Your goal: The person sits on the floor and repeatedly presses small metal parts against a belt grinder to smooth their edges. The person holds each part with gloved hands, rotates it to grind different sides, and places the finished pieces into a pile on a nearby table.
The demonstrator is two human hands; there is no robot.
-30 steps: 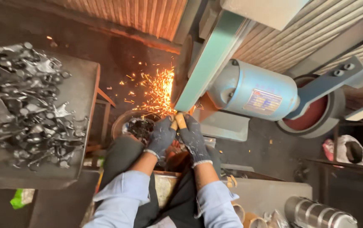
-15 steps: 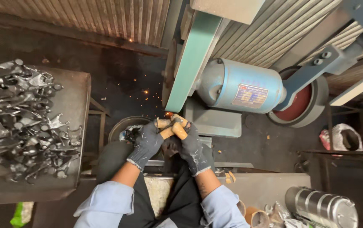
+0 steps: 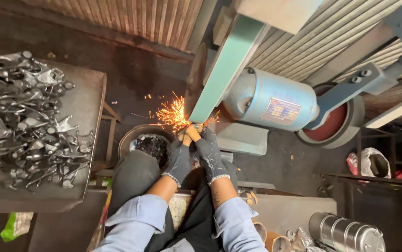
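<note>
sparks (image 3: 175,114) fly again where half a second ago there were none: the piece is back against the green belt (image 3: 224,70). the left hand (image 3: 178,157) and right hand (image 3: 209,150), both gloved, are closed on the wood-handled workpiece (image 3: 190,133) at the belt's lower end, above the bowl (image 3: 147,142). grinding appears under way.

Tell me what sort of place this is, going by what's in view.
Most likely a small metalworking shop: gloved hands press a piece against a green grinding belt throwing sparks, driven by a blue motor, with rough metal parts heaped on a steel table.
</note>
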